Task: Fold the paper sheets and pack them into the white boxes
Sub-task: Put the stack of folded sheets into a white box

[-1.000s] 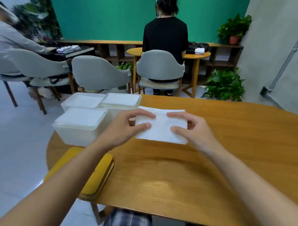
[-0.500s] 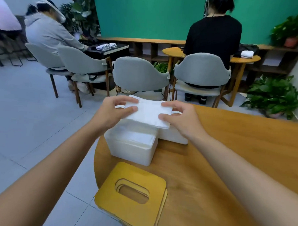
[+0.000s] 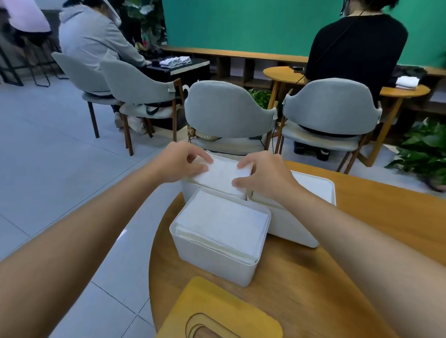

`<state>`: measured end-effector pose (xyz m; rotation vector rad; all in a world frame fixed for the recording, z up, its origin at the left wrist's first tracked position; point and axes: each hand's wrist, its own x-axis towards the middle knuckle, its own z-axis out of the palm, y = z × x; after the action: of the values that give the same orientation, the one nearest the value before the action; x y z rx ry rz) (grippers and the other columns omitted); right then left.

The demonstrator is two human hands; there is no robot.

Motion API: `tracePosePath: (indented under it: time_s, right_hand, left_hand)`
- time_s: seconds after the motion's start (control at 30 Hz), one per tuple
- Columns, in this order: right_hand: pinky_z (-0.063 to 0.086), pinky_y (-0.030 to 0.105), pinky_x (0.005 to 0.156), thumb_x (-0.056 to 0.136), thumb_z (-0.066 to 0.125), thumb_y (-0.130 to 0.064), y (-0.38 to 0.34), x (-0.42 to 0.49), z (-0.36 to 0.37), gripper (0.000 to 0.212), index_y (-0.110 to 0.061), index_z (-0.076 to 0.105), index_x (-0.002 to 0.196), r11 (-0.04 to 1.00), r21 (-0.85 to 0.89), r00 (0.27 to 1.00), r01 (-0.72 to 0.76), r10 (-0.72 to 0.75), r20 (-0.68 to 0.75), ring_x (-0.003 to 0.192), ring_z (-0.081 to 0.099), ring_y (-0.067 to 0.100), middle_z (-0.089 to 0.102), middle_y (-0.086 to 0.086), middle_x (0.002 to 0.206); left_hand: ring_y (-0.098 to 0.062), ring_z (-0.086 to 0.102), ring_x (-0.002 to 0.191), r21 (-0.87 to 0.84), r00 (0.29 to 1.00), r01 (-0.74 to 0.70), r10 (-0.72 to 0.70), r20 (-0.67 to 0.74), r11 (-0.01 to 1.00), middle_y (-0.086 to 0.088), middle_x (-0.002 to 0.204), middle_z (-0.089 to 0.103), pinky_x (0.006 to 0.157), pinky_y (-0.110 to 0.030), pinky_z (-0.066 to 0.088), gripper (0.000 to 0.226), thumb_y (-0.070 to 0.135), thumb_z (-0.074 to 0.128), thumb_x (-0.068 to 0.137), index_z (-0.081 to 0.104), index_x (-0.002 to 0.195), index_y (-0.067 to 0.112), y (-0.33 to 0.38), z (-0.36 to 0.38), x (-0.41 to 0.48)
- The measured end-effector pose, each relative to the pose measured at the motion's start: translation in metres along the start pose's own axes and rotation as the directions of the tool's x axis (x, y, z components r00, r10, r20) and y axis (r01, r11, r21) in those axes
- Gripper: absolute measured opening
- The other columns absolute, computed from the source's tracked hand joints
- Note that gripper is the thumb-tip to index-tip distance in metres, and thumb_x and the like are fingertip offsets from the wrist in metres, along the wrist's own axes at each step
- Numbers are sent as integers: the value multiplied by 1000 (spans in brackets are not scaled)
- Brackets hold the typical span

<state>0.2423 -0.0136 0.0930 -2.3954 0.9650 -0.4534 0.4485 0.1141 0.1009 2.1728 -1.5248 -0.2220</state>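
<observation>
A moment ago the folded paper sheet (image 3: 221, 175) was held up over the near white box (image 3: 208, 257). Now it has gone farther away and lower. It sits on the open top of the far white box (image 3: 187, 190), by the far left edge of the surface (image 3: 366, 237).

The left hand (image 3: 178, 162) pinches the left end of the sheet, with its fingers (image 3: 202, 156) curled on top. The right hand (image 3: 264, 175) pinches the right end between thumb and fingers (image 3: 243, 165).

The near white box is filled to the top with a stack of folded sheets (image 3: 222, 219). A third white box (image 3: 290, 229) stands just beside it on the right, touching the far box.

A yellow lid (image 3: 227, 318) with a wooden slot lies at the near edge of the surface.
</observation>
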Motion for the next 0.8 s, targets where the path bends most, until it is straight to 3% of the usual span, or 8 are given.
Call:
tracePosePath:
  time_s: [0.07, 0.13, 0.23, 0.37, 0.43, 0.53, 0.67, 0.8]
  right_hand:
    - [57, 41, 81, 79, 87, -44, 1, -1, 2, 46, -30, 73, 120, 999, -46, 1000, 20, -19, 12, 103, 63, 22, 63, -5, 93]
    - [56, 41, 86, 81, 84, -49, 2, -2, 3, 44, -32, 74, 121, 993, -103, 998, 53, -50, 27, 109, 62, 24, 59, -8, 90]
    - [46, 39, 94, 85, 73, -63, 0, -4, -2, 48, -38, 72, 126, 931, -341, 989, 132, -146, -17, 118, 46, 26, 47, -2, 110]
    - [37, 42, 91, 87, 70, -65, -5, -6, -8, 57, -31, 69, 134, 890, -419, 983, 177, -180, 34, 121, 44, 28, 63, -1, 125]
    - [32, 41, 86, 87, 70, -65, -4, -5, -4, 52, -26, 76, 121, 881, -443, 986, 167, -144, 85, 119, 44, 27, 69, -2, 119]
    - [33, 42, 89, 86, 69, -67, -5, 0, 3, 51, -25, 78, 113, 858, -488, 985, 161, -106, 138, 117, 44, 27, 69, -3, 112]
    - [35, 50, 107, 88, 69, -66, -15, 2, -1, 47, -26, 75, 112, 845, -516, 985, 138, -62, 163, 124, 44, 29, 66, -2, 110]
    - [37, 47, 103, 96, 65, -55, -12, -21, -32, 46, -25, 69, 131, 919, -366, 988, 144, -154, 3, 128, 47, 29, 67, 1, 126]
  left_hand:
    - [-29, 63, 82, 23, 1000, -10, 11, -5, 1000, -14, 93, 71, 68, -37, 51, 16, 36, 73, 97, 78, 113, 38, -2, 6, 2]
    - [-23, 62, 98, 60, 999, -41, 43, -26, 997, -3, 104, 68, 73, -31, 46, 18, 32, 71, 99, 78, 116, 33, -2, 12, 1]
    - [-14, 51, 121, 133, 987, -146, 153, -44, 980, 3, 132, 58, 95, -25, 38, 24, 29, 71, 100, 77, 122, 27, -3, 8, -2]
    - [2, 63, 94, 142, 978, -171, 151, 144, 975, 6, 124, 71, 92, -32, 56, 30, 31, 73, 98, 75, 127, 25, 1, -9, -2]
    - [7, 59, 87, 183, 975, -163, 129, 181, 970, 9, 118, 72, 84, -22, 52, 28, 32, 75, 96, 77, 124, 27, 4, -7, 2]
    - [1, 57, 83, 244, 978, -149, 106, 182, 958, 13, 104, 67, 70, -11, 39, 27, 30, 79, 93, 78, 120, 25, 4, 4, 7]
    - [-9, 65, 92, 296, 975, -120, 57, 213, 948, 6, 109, 75, 77, -22, 49, 25, 29, 82, 90, 80, 115, 26, 13, 2, 13]
    - [-20, 59, 115, 460, 975, -126, 25, 220, 879, 3, 129, 67, 95, -38, 52, 29, 31, 76, 96, 75, 125, 28, 48, -12, 12]
